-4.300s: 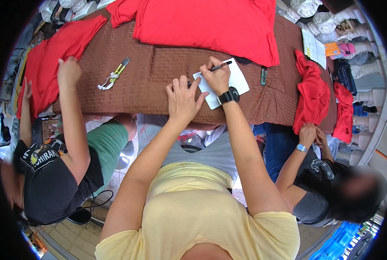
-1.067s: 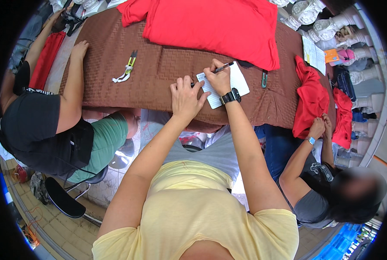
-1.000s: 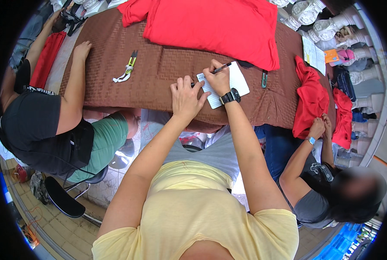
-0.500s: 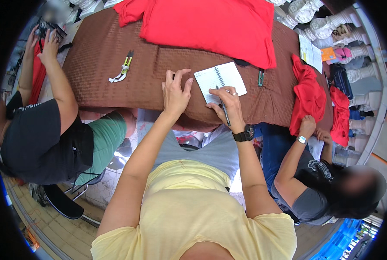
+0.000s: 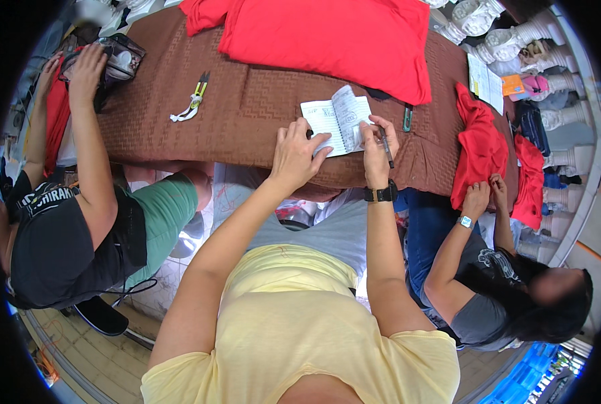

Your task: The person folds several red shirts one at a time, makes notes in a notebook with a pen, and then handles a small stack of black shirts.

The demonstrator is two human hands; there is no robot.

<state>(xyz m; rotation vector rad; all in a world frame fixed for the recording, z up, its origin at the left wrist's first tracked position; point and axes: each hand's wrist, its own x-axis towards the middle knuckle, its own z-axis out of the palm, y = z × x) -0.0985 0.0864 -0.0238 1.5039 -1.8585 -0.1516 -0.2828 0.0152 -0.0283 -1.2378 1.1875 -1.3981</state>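
Note:
A small spiral notebook [image 5: 317,113] with lined, written pages lies before me near the table's front edge. One page [image 5: 347,113] stands partly lifted at the spiral. My left hand [image 5: 298,152] rests at the notebook's lower left corner, thumb and fingers apart, holding nothing; a small dark band shows on one finger. With my right hand [image 5: 380,148] I hold a dark pen [image 5: 388,152], its tip pointing down toward me. The thumb of that hand touches the notebook's right side by the turned page. A dark watch is on my right wrist.
Yellow-handled thread snips [image 5: 196,99] lie left on the brown tablecloth [image 5: 159,74]. Red cloth [image 5: 327,47] covers the far side, with a green cutter [image 5: 407,118] beside it. A person [image 5: 71,209] on the left reaches into a bag; another [image 5: 479,269] on the right handles red cloth [image 5: 479,148].
My left hand has moved right onto the notebook. My right hand has shifted right, and a notebook page is now lifted. The person on the left has a bag in view now.

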